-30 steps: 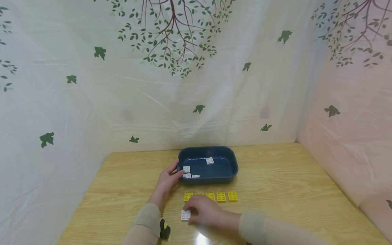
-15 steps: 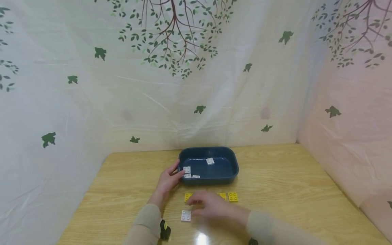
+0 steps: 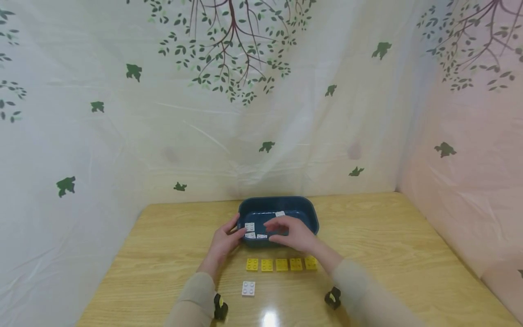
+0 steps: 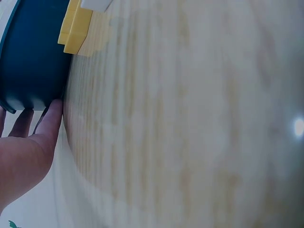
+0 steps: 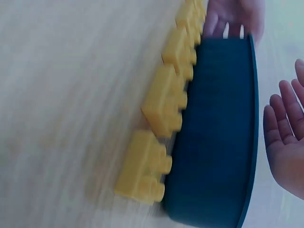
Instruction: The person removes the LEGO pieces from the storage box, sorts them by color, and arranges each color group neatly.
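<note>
My left hand [image 3: 224, 240] rests against the left end of a dark blue tray [image 3: 311, 218]; in the left wrist view its fingertips touch the outer wall. Over the tray's right half hovers my right hand [image 3: 295, 232], thumb and fingers apart, holding nothing. Several white toy building bricks lie inside: a white brick [image 3: 249, 226] is by the left thumb, and another white brick [image 3: 279, 213] is farther back, partly hidden by the right hand. In front of the tray runs a row of yellow bricks [image 3: 281, 265]. One white brick [image 3: 248, 288] sits nearer me, below the row's left end.
The wooden table [image 3: 392, 254] reaches back to a pale curtain [image 3: 204, 136] printed with branches and leaves. Black devices with yellow marks, such as the wrist device [image 3: 333, 298], hang at both wrists.
My right hand has let go of the white brick near me and moved forward and right, over the yellow row to above the tray. The left hand has stayed at the tray.
</note>
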The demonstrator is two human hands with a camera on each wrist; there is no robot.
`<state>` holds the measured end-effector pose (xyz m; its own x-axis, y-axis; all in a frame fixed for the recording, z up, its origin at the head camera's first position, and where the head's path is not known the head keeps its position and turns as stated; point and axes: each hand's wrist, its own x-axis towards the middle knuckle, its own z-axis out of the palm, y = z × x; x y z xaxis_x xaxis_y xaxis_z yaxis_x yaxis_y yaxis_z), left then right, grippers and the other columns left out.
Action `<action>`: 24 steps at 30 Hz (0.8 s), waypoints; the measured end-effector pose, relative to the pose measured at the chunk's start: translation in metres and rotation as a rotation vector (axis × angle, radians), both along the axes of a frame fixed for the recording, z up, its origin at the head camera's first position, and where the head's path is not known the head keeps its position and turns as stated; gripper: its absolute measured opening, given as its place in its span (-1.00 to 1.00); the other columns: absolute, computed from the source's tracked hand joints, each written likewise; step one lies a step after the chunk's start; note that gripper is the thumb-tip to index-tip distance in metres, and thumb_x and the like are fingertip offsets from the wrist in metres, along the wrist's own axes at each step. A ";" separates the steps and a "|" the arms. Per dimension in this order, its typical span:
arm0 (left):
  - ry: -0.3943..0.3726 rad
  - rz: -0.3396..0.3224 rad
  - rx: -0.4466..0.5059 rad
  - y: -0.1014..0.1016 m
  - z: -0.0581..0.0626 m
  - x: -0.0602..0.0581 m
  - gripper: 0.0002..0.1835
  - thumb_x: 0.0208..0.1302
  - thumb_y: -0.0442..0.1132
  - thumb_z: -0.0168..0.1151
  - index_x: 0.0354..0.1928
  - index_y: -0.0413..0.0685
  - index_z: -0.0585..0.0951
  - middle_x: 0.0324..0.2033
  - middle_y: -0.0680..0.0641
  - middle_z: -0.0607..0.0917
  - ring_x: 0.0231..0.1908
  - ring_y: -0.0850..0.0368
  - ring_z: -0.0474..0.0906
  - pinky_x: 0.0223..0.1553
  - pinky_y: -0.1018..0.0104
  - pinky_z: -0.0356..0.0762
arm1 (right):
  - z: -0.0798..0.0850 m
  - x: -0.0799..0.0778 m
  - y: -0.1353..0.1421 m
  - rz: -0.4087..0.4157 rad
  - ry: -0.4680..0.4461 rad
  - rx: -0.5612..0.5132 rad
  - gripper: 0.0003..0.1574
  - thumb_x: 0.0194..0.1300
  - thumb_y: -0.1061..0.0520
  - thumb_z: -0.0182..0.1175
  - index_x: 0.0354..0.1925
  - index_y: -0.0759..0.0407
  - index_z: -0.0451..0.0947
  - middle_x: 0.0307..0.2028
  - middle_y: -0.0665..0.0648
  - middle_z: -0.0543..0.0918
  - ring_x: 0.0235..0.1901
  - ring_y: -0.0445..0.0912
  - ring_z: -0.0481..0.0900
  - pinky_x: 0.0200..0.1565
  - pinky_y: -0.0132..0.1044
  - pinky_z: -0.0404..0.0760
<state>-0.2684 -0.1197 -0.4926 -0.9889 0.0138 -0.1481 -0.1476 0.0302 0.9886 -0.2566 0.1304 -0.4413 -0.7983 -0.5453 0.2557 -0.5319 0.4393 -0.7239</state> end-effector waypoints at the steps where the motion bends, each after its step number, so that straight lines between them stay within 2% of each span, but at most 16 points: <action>1: -0.003 -0.003 0.000 0.000 0.001 0.000 -0.33 0.33 -0.25 0.32 0.45 0.19 0.36 0.46 -0.21 0.24 0.32 -0.20 0.34 0.16 0.11 0.51 | 0.000 -0.005 0.002 -0.016 -0.008 -0.004 -0.55 0.26 0.11 0.39 0.11 0.10 0.61 -0.04 -0.04 0.69 -0.03 0.00 0.61 0.06 -0.04 0.61; 4: -0.011 -0.015 0.007 0.001 0.012 0.007 -0.32 0.33 -0.27 0.32 0.46 0.10 0.33 0.46 -0.24 0.23 0.31 -0.21 0.34 0.16 0.11 0.51 | 0.000 -0.017 0.007 -0.045 -0.029 -0.029 -0.52 0.26 0.13 0.38 0.14 0.15 0.60 -0.04 0.04 0.70 0.00 0.09 0.59 0.08 0.07 0.57; 6: -0.012 -0.017 0.008 0.002 0.015 0.009 -0.32 0.33 -0.29 0.31 0.46 0.06 0.32 0.46 -0.25 0.22 0.31 -0.21 0.34 0.16 0.10 0.50 | -0.002 -0.023 0.009 -0.070 -0.029 -0.030 -0.50 0.25 0.13 0.39 0.15 0.17 0.59 -0.03 0.06 0.69 0.01 0.08 0.58 0.10 0.05 0.56; 9: -0.004 -0.013 0.005 0.002 0.014 0.009 -0.32 0.33 -0.29 0.31 0.46 0.07 0.34 0.46 -0.24 0.23 0.32 -0.21 0.33 0.16 0.11 0.50 | -0.006 -0.032 0.010 -0.113 -0.032 -0.030 -0.48 0.24 0.15 0.40 0.16 0.17 0.58 0.00 0.09 0.68 0.05 0.07 0.57 0.15 0.05 0.53; 12: 0.006 -0.003 0.004 0.001 0.003 0.004 -0.34 0.33 -0.28 0.31 0.45 0.13 0.35 0.46 -0.21 0.24 0.32 -0.19 0.34 0.16 0.13 0.51 | -0.010 -0.039 0.009 -0.164 -0.045 -0.014 -0.46 0.22 0.16 0.41 0.17 0.14 0.57 0.04 0.09 0.66 0.09 0.04 0.56 0.20 0.00 0.50; 18: 0.009 0.012 0.006 0.002 0.002 0.005 -0.34 0.32 -0.29 0.32 0.43 0.14 0.39 0.44 -0.19 0.28 0.29 -0.16 0.38 0.13 0.18 0.54 | -0.017 -0.052 0.008 -0.232 -0.077 -0.005 -0.43 0.21 0.17 0.41 0.19 0.15 0.56 0.10 0.13 0.64 0.14 0.06 0.54 0.24 -0.02 0.47; 24: 0.012 0.018 -0.005 0.003 0.002 0.007 -0.34 0.32 -0.30 0.32 0.43 0.12 0.39 0.44 -0.21 0.28 0.30 -0.19 0.37 0.13 0.16 0.54 | -0.024 -0.064 0.013 -0.249 -0.084 0.003 -0.42 0.22 0.19 0.41 0.20 0.18 0.55 0.12 0.17 0.62 0.17 0.10 0.51 0.26 0.01 0.43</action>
<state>-0.2617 -0.1167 -0.4902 -0.9907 -0.0048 -0.1361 -0.1362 0.0331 0.9901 -0.3202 0.1435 -0.4656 -0.9265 -0.3296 0.1814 -0.3449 0.5517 -0.7594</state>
